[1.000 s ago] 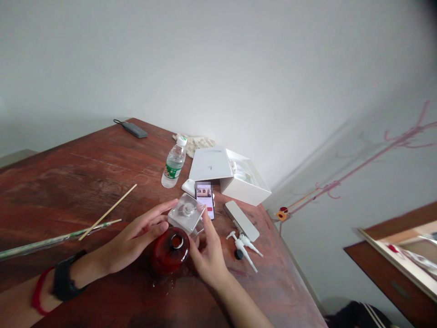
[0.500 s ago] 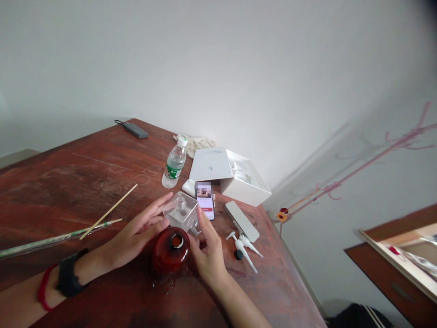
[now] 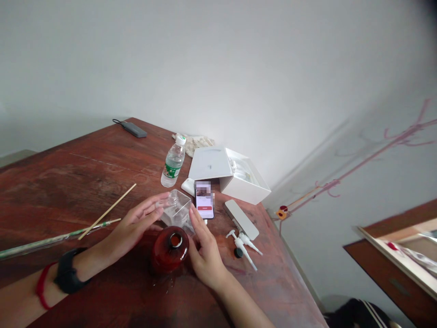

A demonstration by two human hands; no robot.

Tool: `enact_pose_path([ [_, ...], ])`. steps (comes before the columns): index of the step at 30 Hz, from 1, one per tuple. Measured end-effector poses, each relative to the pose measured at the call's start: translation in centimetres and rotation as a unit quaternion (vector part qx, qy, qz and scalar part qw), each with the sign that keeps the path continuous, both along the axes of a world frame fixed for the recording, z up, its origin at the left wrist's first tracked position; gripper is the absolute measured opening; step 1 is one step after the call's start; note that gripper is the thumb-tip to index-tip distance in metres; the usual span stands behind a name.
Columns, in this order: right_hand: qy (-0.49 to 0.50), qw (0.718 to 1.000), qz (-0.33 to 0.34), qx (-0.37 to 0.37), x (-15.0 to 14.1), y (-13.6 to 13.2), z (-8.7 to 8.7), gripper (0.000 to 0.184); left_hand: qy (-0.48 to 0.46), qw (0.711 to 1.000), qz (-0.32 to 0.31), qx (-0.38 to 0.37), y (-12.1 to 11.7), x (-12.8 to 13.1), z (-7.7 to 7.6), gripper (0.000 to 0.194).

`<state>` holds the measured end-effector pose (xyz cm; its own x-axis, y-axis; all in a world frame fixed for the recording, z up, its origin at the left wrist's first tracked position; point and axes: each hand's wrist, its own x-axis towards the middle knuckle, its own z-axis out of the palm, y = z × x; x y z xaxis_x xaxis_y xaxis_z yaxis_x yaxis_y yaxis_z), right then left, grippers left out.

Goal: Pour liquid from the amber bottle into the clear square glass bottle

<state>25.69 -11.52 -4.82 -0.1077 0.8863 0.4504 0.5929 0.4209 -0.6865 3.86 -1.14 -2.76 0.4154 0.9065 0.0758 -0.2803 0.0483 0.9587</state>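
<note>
Between my two hands is a clear square bottle (image 3: 176, 207), tilted on its side above the table. My left hand (image 3: 145, 214) lies along its left side, fingers stretched and touching it. On its right side my right hand (image 3: 205, 243) grips it with thumb and fingers. An open, reddish-brown round bottle (image 3: 169, 255) stands upright just in front, between my wrists, and hides part of the clear one. To the right of my right hand lie white pump heads (image 3: 243, 248) and a small black cap (image 3: 238, 253).
A phone (image 3: 204, 202) lies behind my hands, near a water bottle (image 3: 172, 164) and an open white box (image 3: 246, 182). A grey-white slab (image 3: 241, 218) is at right. Wooden sticks (image 3: 107, 212) lie at left on the brown table (image 3: 68, 182). Drops wet the wood near the round bottle.
The clear square bottle has turned between my hands and shifted slightly left. Both hands have moved a little with it. The round bottle stays where it was.
</note>
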Motion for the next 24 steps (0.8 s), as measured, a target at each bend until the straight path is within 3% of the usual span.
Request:
enact_pose_path([
  [11,-0.005,1.000,-0.004,-0.008,-0.2,-0.1,0.4,0.076,-0.027,0.995,0.012,-0.091,0.2,-0.3,0.7,0.072],
  [24,0.051,0.999,-0.003,0.013,-0.4,0.2,0.6,0.070,0.043,0.993,0.109,-0.021,0.7,-0.7,1.2,0.072],
])
